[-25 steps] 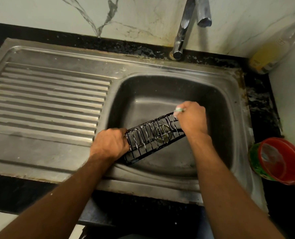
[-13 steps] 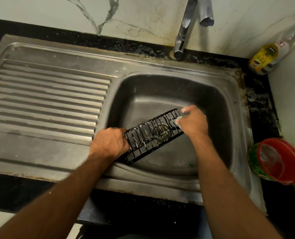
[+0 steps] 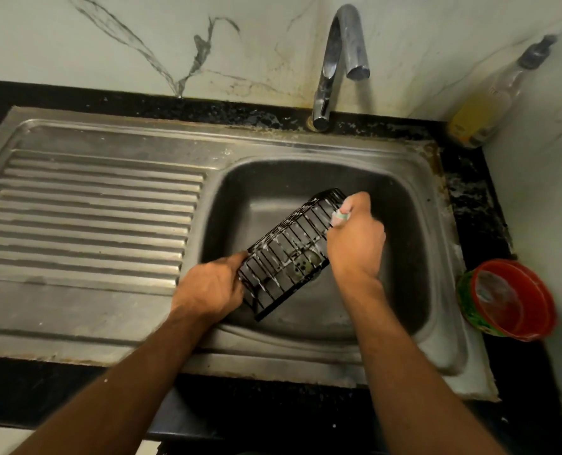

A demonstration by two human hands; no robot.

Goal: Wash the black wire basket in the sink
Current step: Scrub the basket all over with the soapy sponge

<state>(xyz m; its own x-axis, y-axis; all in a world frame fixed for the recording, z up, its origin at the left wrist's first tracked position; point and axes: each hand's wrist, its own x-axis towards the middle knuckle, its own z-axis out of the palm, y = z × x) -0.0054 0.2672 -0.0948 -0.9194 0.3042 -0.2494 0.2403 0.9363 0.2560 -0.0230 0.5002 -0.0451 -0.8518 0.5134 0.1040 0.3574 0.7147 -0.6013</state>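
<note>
Marble-patterned wall and a black stone bench frame the steel sink (image 3: 437, 257) you are working over. Your left hand (image 3: 210, 290) is curled round the near, lower end of the black wire basket (image 3: 289, 254), holding it above the sink's bowl. Your right hand (image 3: 355, 244) is clenched on a small pale scrubber (image 3: 340, 216) and presses it against the basket's far end. The basket hangs over the drain (image 3: 302, 262), which shows through its wires. Its long axis runs on a slant from your left hand at the near left up toward the far right, and it is tipped so one barred face looks up at you. White suds cling to many of the wires, so I judge the soaping well under way. The tap (image 3: 342, 60) is dry, no water falling, so the rinse looks still to come. Off to the right a red tub (image 3: 509, 300) and a bottle of yellow liquid (image 3: 479, 116) stand on the bench, well apart from your hands
</note>
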